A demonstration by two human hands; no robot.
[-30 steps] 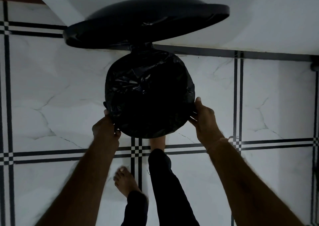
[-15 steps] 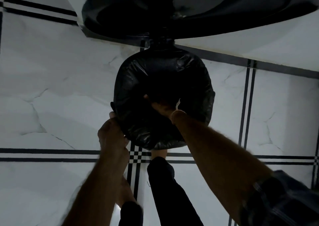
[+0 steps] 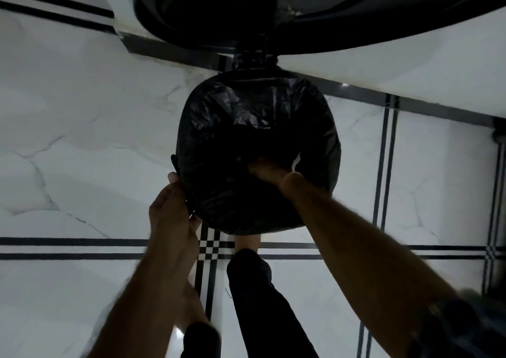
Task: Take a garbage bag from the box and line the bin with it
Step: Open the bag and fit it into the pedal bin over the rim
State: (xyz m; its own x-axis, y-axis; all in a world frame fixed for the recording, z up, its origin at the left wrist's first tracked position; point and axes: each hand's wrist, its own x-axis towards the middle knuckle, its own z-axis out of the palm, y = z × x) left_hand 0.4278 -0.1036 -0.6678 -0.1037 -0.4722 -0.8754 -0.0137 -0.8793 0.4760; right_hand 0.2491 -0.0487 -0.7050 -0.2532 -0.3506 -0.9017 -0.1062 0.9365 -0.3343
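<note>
A round bin stands on the tiled floor below me, draped in a black garbage bag [image 3: 254, 111]. Its lid [image 3: 315, 15] is raised at the top of the view. My left hand [image 3: 172, 215] grips the bag's edge at the bin's left rim [image 3: 178, 171]. My right hand [image 3: 265, 170] reaches down inside the bag, fingers hidden in the dark, so its grip is unclear. A thread bracelet sits on that wrist. No box is in view.
White marble floor tiles [image 3: 82, 152] with black stripe borders surround the bin. A white wall with a dark skirting [image 3: 410, 103] runs behind it. One bare foot [image 3: 246, 241] in dark trousers rests at the bin's base.
My right hand left the bin's right rim and went down inside the bag. The left hand kept its hold on the left rim. My view moved closer.
</note>
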